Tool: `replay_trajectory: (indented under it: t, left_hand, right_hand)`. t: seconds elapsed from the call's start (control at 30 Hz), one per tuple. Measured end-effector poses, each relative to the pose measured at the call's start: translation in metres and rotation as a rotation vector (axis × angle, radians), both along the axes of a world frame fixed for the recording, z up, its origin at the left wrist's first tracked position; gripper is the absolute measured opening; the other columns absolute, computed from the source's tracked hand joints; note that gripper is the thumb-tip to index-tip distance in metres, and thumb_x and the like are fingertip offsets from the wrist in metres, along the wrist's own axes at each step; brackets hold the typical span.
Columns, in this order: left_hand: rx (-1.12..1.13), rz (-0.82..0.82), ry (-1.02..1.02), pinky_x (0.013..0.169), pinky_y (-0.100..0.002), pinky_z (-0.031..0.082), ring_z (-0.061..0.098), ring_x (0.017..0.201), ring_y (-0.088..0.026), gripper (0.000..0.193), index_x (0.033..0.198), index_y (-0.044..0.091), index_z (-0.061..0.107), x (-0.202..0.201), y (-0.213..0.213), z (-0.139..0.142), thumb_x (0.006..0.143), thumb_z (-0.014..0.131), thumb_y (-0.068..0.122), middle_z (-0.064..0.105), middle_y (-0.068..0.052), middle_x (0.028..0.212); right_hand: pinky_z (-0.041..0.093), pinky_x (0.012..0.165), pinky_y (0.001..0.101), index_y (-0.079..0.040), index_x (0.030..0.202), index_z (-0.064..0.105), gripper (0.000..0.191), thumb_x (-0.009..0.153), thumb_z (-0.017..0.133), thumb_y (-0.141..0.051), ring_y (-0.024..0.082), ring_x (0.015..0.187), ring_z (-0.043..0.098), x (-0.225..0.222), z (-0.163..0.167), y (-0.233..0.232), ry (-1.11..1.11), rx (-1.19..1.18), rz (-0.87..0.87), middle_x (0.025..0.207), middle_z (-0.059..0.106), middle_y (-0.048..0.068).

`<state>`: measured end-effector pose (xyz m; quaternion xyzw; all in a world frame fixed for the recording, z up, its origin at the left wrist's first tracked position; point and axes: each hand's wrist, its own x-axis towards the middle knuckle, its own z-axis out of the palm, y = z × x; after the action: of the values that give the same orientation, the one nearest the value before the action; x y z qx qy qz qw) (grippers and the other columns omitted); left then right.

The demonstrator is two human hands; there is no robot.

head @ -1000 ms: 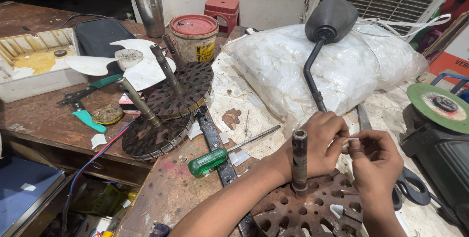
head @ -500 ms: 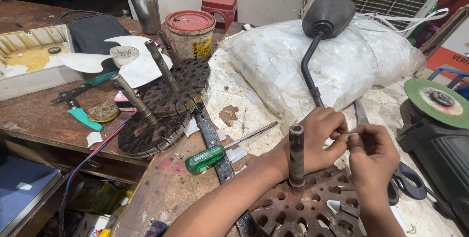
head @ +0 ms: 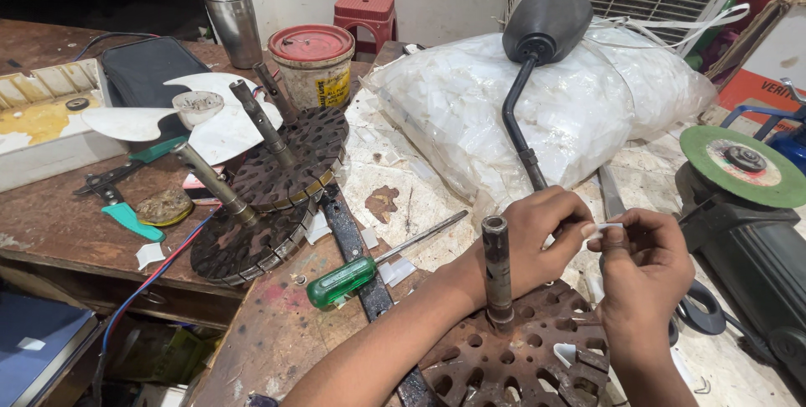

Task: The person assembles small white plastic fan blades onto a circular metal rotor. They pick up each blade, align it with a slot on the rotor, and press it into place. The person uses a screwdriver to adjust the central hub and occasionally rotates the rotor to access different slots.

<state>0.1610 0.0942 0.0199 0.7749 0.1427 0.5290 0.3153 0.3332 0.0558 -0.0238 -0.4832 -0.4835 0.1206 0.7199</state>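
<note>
- clear bag of white plastic bits (head: 537,113) on bench, black mirror (head: 546,13) lying on it
- rusty perforated rotor disc (head: 520,357) with upright shaft, below both hands
- green screwdriver (head: 344,281) left of disc
- left hand (head: 537,243), right hand (head: 642,277) fingers pinched on small white strip (head: 606,226) between them, above disc

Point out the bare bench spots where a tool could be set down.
Free: the patch between the plastic bag, the stacked rotor discs and the green screwdriver. Crowded: around both hands over the rusty rotor, and left by the pliers.
</note>
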Motion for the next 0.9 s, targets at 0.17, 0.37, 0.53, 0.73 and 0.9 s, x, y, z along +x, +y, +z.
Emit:
replay_trajectory:
  t: [0.17,0.37,0.53,0.73,0.9]
  left_hand:
    - [-0.008,-0.035,-0.017,0.074,-0.036,0.054,0.071,0.085,-0.028,0.012,0.105,0.001,0.063,-0.001,0.000,0.000,0.097,0.061,0.009,0.067,-0.015,0.096]
    - [-0.034,0.018,0.032,0.068,-0.035,0.055,0.070,0.076,-0.025,0.014,0.100,-0.001,0.064,-0.003,0.000,0.002,0.093,0.065,0.011,0.068,-0.014,0.090]
    - [-0.042,0.055,0.015,0.066,-0.035,0.055,0.069,0.072,-0.023,0.013,0.095,-0.001,0.062,-0.005,-0.001,0.005,0.089,0.066,0.010,0.066,-0.014,0.086]
    - [-0.023,0.122,-0.005,0.062,-0.034,0.049,0.061,0.066,-0.021,0.013,0.090,0.000,0.055,-0.015,-0.004,0.010,0.088,0.064,0.009,0.061,-0.012,0.080]
    - [-0.111,0.131,-0.001,0.060,-0.033,0.049,0.058,0.062,-0.018,0.016,0.085,0.000,0.055,-0.019,-0.008,0.015,0.084,0.067,0.011,0.059,-0.010,0.070]
  right_hand:
    - [0.053,0.071,0.0219,0.000,0.113,0.058,0.017,0.101,0.062,0.011,0.011,0.081,0.065,0.001,0.002,0.000,0.072,-0.010,0.008,0.099,0.063,0.006]
    - [0.053,0.077,0.0232,0.000,0.114,0.057,0.015,0.102,0.061,0.010,0.012,0.086,0.065,-0.003,0.007,-0.004,0.070,-0.012,0.123,0.102,0.064,0.007]
    - [0.055,0.081,0.0241,0.000,0.113,0.058,0.015,0.100,0.062,0.006,0.011,0.088,0.064,-0.007,0.015,-0.002,0.083,-0.060,0.189,0.102,0.064,0.005]
    - [0.053,0.083,0.0228,0.000,0.117,0.060,0.018,0.101,0.067,-0.004,0.010,0.092,0.063,-0.015,0.018,-0.007,0.059,-0.128,0.255,0.104,0.065,0.006]
    - [0.052,0.085,0.0222,0.000,0.121,0.062,0.023,0.101,0.069,-0.007,0.008,0.097,0.062,-0.016,0.013,0.000,0.036,-0.093,0.287,0.109,0.065,0.006]
